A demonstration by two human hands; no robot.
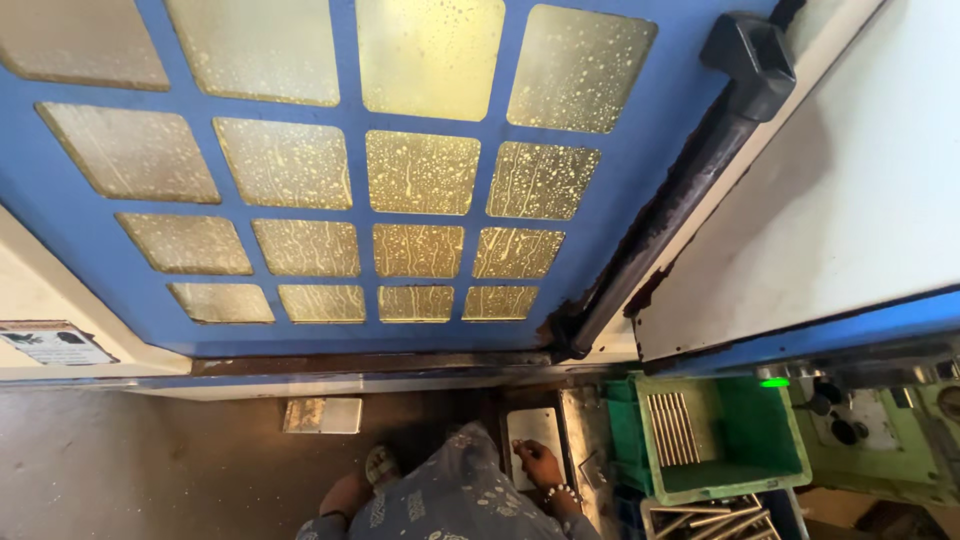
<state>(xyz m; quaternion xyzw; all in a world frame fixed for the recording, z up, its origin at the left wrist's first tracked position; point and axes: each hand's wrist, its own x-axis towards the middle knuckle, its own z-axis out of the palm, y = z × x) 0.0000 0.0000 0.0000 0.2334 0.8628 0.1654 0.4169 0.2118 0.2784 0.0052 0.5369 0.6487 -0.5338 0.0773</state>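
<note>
Right hand [540, 465] sits low in frame, bead bracelet on the wrist, fingers pinched on a small metal piece [519, 447], held over a pale flat plate [533, 432]. Left hand not visible, can't tell its state. Just right: green crate [745, 460] with a row of metal rods [672, 429] standing inside. Below it, loose rods in a blue bin [800, 505]. Above, blue machine door [350, 160] with wet, spattered windows and a black handle [745, 55].

Wet, spattered glass panes [421, 172] in blue painted door [345, 140]; glossy green plastic crate [745, 440], shiny metal rods [672, 428]
</note>
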